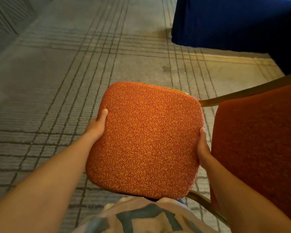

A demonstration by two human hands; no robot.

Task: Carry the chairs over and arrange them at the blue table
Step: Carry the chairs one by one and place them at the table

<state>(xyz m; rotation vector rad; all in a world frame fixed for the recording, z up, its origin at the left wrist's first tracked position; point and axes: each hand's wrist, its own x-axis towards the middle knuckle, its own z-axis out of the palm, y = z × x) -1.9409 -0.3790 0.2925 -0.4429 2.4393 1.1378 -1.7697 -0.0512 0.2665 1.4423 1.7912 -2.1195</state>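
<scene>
I hold a chair in front of me, above the carpet. Its seat (146, 140) is padded in orange-red fabric with a swirl pattern. The red backrest (259, 143) rises at the right in a gold metal frame (242, 93). My left hand (97, 125) grips the seat's left edge, thumb on top. At the seat's right edge, next to the backrest, my right hand (202, 148) grips it. The blue table (233, 22), draped in dark blue cloth down to the floor, stands at the upper right. The chair's legs are hidden under the seat.
Grey carpet (57, 81) with dark grid lines covers the floor ahead and to the left. A wall or panel (3, 19) runs along the far left. My patterned shirt (141, 216) shows at the bottom.
</scene>
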